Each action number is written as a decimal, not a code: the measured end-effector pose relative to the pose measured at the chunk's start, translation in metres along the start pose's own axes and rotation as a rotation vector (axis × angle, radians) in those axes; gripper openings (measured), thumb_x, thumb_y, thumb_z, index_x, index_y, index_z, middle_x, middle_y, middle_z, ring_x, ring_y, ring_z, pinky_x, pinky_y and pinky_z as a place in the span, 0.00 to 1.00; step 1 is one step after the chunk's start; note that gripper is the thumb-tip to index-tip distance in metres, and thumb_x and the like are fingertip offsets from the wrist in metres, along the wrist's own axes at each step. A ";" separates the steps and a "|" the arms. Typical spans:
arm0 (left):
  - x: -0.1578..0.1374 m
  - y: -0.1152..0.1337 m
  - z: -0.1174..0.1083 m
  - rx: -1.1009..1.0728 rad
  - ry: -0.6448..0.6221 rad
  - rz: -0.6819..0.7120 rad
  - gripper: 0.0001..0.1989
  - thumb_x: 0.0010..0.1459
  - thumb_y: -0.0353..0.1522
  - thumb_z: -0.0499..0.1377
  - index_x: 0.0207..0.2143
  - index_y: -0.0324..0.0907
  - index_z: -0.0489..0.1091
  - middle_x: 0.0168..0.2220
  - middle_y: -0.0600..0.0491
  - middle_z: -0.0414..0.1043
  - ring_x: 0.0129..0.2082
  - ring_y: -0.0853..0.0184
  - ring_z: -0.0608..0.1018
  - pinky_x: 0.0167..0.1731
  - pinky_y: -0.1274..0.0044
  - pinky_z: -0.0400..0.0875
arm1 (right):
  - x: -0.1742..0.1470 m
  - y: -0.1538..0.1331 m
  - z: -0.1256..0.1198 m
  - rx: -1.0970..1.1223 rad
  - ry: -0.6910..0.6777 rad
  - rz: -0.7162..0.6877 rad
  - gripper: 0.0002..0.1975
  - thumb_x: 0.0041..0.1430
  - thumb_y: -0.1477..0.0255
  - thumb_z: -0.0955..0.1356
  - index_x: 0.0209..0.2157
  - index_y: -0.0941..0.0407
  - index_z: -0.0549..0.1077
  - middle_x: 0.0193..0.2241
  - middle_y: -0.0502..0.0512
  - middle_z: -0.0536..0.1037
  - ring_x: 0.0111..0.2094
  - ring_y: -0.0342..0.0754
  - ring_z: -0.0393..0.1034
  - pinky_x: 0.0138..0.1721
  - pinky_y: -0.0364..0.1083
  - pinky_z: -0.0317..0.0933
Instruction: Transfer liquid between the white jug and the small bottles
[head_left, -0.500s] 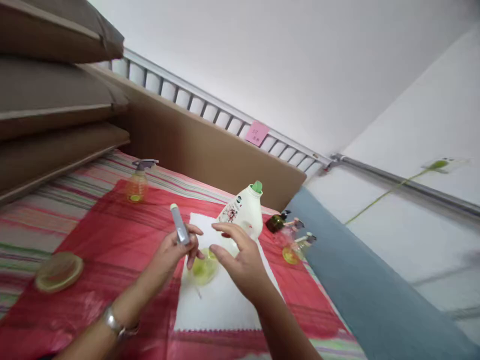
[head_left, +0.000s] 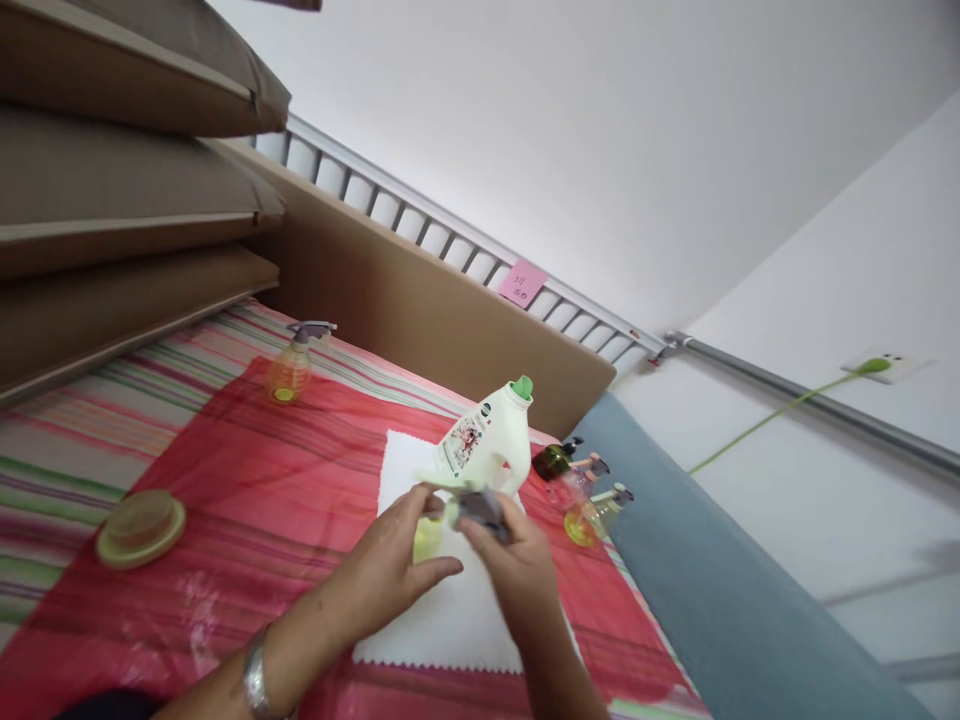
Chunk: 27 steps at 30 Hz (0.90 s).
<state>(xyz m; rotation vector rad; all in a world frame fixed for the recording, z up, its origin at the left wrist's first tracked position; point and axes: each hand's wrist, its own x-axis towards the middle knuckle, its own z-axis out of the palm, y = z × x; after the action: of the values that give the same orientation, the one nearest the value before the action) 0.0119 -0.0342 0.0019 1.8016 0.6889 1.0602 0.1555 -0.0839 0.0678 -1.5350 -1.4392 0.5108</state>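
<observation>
My right hand (head_left: pixel 517 560) is closed around a small dark-grey object (head_left: pixel 484 508) with a pale end, blurred by motion. Just left of it, my left hand (head_left: pixel 397 560) has its thumb stretched away from its fingers. Its fingertips come close to the object's pale end, and whether they touch it is unclear. Below the hands lies a white cloth (head_left: pixel 465 625) with a zigzag edge. A yellow-green dish (head_left: pixel 427 540) on it is mostly hidden by my left hand. Directly behind the hands stands a white detergent bottle (head_left: pixel 480 440) with a green cap.
A spray bottle (head_left: pixel 289 372) with yellow liquid stands at the back left. A round lidded container (head_left: pixel 140 528) lies at the left. Several small pump bottles (head_left: pixel 574 485) are at the right. Stacked cushions (head_left: pixel 135 190) and a brown board (head_left: pixel 420 300) border the red sheet (head_left: pixel 337 450).
The grey object has passed from my left hand to my right hand. Both hands have come together over the cloth. The view has shifted slightly.
</observation>
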 end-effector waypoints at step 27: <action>0.014 -0.068 0.012 0.245 -0.049 -0.129 0.29 0.49 0.34 0.60 0.54 0.39 0.60 0.57 0.43 0.62 0.57 0.59 0.63 0.58 0.65 0.55 | 0.026 0.021 -0.018 -0.204 0.056 0.040 0.14 0.50 0.63 0.68 0.35 0.57 0.73 0.28 0.50 0.75 0.31 0.48 0.66 0.33 0.44 0.58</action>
<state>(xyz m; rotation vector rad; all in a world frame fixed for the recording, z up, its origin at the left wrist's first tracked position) 0.0280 0.0012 -0.0565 1.9544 0.9248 0.8727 0.1873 -0.0631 0.0663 -1.7278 -1.4555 0.3497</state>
